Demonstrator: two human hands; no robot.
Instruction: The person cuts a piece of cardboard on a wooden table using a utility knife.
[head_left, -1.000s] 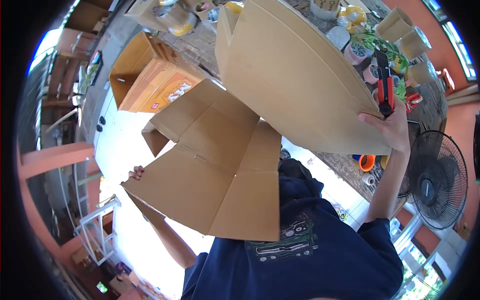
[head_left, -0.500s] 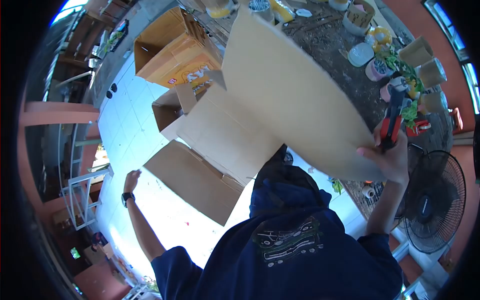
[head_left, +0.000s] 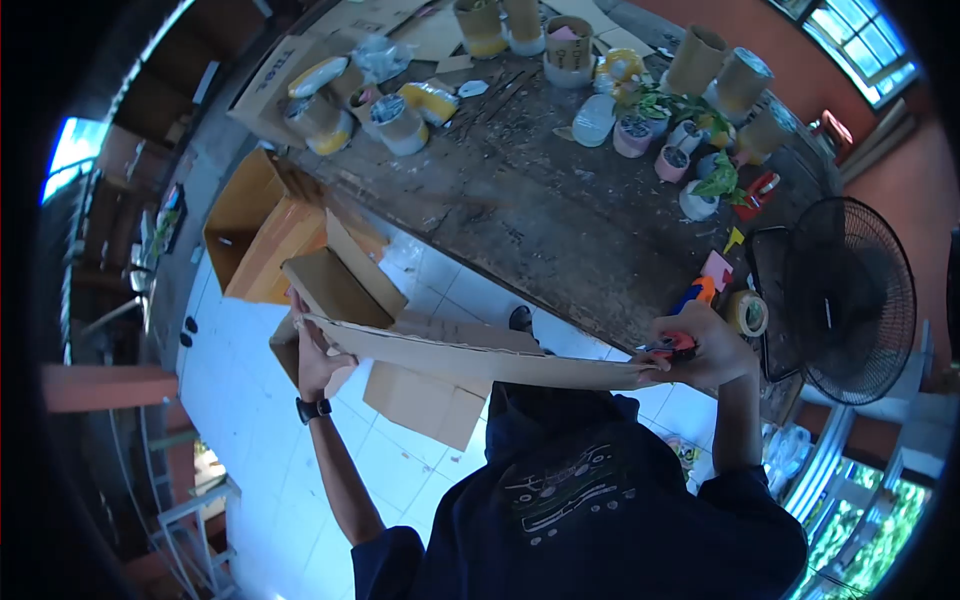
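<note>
My left grip (head_left: 317,362) and right grip (head_left: 712,350) clasp a thin cardboard sheet (head_left: 490,363), the right also a red cutter (head_left: 672,346); leafy pots (head_left: 699,202) crowd the bench's (head_left: 520,225) right edge.

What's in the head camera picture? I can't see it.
A person's left hand and right hand hold a cardboard sheet between them; the right also grips a red cutter. Beyond are a table with small pots and a fan.

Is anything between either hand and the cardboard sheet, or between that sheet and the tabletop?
Nothing visible does: the left hand and right hand grip the cardboard sheet near its ends, and the tabletop lies beyond it. The tape roll sits off near the right hand.
</note>
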